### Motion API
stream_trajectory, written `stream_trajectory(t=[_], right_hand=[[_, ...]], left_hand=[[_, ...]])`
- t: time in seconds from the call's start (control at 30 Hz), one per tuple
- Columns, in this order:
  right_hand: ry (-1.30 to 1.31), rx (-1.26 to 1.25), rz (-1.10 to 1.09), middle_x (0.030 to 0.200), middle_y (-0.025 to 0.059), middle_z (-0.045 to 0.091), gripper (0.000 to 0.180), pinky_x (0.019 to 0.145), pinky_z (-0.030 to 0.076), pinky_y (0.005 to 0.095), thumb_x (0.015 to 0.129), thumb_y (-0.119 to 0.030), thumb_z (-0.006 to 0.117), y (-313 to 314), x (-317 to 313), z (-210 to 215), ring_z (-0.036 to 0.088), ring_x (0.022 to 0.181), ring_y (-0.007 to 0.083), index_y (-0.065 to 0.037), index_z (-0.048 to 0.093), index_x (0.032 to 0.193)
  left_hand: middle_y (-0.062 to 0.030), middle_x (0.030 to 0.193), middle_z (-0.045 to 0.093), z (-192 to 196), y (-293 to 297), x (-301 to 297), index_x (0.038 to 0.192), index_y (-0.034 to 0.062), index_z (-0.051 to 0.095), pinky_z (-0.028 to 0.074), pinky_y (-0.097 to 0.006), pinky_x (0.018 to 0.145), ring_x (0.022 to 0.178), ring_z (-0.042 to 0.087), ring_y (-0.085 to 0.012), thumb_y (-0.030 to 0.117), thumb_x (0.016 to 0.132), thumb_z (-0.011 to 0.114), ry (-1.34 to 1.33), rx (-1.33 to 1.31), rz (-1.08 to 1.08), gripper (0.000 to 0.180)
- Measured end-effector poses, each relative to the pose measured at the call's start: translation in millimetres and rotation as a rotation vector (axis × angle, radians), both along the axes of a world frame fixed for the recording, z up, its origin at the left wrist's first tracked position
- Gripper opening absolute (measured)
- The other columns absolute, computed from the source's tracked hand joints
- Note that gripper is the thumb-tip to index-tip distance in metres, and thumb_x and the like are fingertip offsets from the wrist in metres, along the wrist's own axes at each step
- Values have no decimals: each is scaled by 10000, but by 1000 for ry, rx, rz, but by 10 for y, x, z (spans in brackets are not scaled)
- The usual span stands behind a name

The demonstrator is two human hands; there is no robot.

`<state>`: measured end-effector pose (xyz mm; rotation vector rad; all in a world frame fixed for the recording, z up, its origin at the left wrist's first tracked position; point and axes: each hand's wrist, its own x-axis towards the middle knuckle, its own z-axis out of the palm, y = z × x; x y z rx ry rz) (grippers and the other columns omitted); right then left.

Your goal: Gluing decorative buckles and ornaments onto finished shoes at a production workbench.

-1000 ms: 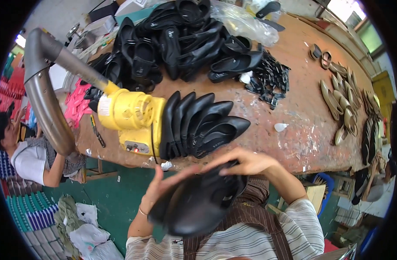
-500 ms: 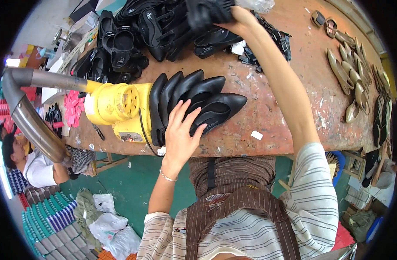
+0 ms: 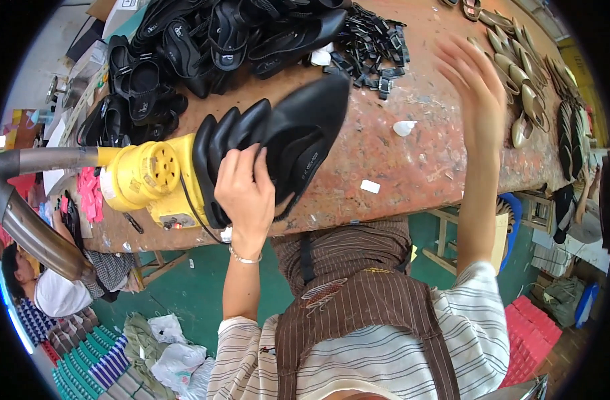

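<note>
A: How do the hands stand?

B: Two bare hands. The left hand (image 3: 245, 197) has its fingers bent against the black pointed pumps (image 3: 246, 127); I can't tell whether it grips one. The right hand (image 3: 475, 83), blurred, hangs over the table (image 3: 425, 173) with fingers spread wide.

A: Where are those pumps, and how many?

B: They lean in a row beside one yellow machine (image 3: 151, 175). I count three slim toes, then a broader front pump (image 3: 311, 117) pointing away from the person; overlap hides whether there are more.

A: And the rest?

B: One white bulb-shaped bottle (image 3: 403, 128), one white rectangular piece (image 3: 370, 187). The black shoe heap (image 3: 185, 50) and black buckle pile (image 3: 375, 50) overlap too much to count, as do the gold flats (image 3: 521, 130).

A: Edges and room?

B: The row's lower end sits near the table's near edge. A broad stretch of tabletop runs between the front pump and the gold flats, carrying the bottle and the rectangular piece.
</note>
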<state>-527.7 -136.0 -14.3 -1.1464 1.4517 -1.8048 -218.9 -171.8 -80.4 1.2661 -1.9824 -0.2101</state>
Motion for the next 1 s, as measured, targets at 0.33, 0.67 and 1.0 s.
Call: stream_trajectory(t=[0.33, 0.67, 1.0], right_hand=[[269, 324, -248, 1123, 120, 599, 467, 920, 455, 321, 787, 18, 607, 930, 18, -1677, 570, 1055, 207, -46, 504, 1239], [219, 534, -293, 1010, 104, 633, 455, 840, 460, 339, 733, -151, 768, 595, 30, -1881, 587, 973, 209, -57, 596, 1143], [50, 403, 154, 974, 78, 683, 167, 748, 513, 275, 795, 11, 666, 608, 392, -1611, 623, 835, 123, 0, 618, 955]], left_hand=[[-233, 711, 570, -549, 1167, -54, 715, -52, 515, 444, -477, 632, 680, 561, -437, 74, 854, 552, -138, 564, -65, 191], [-177, 1259, 469, -378, 1242, -387, 1327, -42, 385, 371, -359, 1036, 1203, 475, -287, 28, 878, 566, 715, 979, -149, 489], [-54, 965, 543, -1242, 928, -679, 957, 18, 528, 368, -318, 926, 959, 502, -176, -64, 832, 474, 2125, 1186, -197, 159]])
